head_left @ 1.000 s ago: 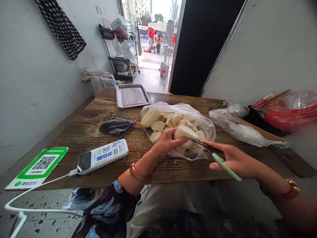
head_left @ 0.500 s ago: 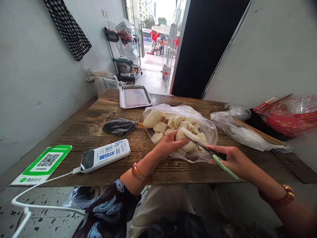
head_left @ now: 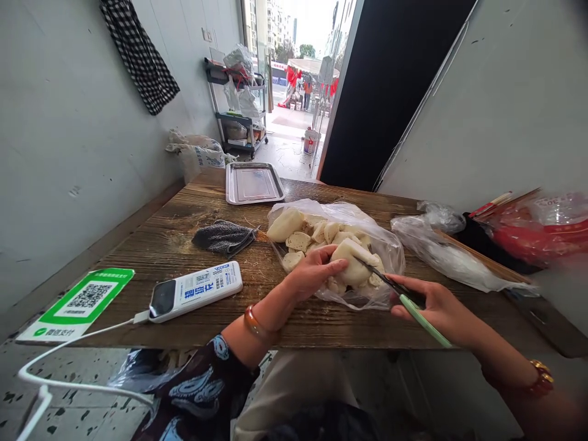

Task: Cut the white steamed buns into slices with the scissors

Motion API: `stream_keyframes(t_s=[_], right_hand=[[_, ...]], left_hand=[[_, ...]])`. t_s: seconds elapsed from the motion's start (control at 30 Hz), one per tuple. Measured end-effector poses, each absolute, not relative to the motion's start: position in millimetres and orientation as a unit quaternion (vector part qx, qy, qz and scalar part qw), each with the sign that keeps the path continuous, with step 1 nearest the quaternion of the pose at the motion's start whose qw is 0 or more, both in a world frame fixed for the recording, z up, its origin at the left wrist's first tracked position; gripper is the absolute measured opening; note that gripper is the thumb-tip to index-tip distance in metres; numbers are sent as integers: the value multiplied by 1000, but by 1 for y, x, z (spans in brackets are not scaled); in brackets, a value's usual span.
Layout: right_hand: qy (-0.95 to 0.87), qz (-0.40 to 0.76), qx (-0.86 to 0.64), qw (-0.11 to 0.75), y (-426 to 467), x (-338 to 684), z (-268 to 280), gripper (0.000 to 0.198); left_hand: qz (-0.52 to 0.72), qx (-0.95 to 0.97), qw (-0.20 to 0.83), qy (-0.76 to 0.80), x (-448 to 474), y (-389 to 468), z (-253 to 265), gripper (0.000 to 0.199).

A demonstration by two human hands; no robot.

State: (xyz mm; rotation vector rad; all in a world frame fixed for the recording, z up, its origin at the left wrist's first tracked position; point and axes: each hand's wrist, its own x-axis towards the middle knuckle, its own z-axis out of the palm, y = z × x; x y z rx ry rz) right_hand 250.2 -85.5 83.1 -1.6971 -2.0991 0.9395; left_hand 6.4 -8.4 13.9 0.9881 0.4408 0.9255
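My left hand (head_left: 316,269) is closed around a pale steamed bun (head_left: 350,262), thumb on its near side. A slit shows in the bun, where the dark blade of a pair of scissors (head_left: 420,317) with a light green handle goes in. My right hand (head_left: 436,306) grips the scissors by the handles, to the right of the bun; the fingers partly hide them. Under the bun lies an open clear plastic bag (head_left: 390,242) with several cut bun pieces (head_left: 298,241) and a whole bun (head_left: 285,225) at its left.
On the wooden table (head_left: 156,245) are a metal tray (head_left: 254,184), a grey cloth (head_left: 224,237), a white power bank (head_left: 197,291) with a cable, and a green QR card (head_left: 82,303). Plastic bags (head_left: 441,245) lie at right. A cart (head_left: 236,110) stands near the doorway.
The scissors' blade sits in a different part of the bun, and the bun is turned a little. My right hand has shifted slightly right and down. The view has tilted slightly.
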Motion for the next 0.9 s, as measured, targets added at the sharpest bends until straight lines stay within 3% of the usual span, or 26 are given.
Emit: stream_keyframes(t_s=[0.47,0.7,0.9], right_hand=[[-757,320,-553,137,-71,241,82,83],[-764,276,-562,155,-71,251,70,60],[-775,259,-554,162,-75,256,62,54]], left_hand=[[397,587,627,323,4,-11,22,50],[402,581,633,316,5,-10,18,47],[409,550,666,295,5,-10,19,52]])
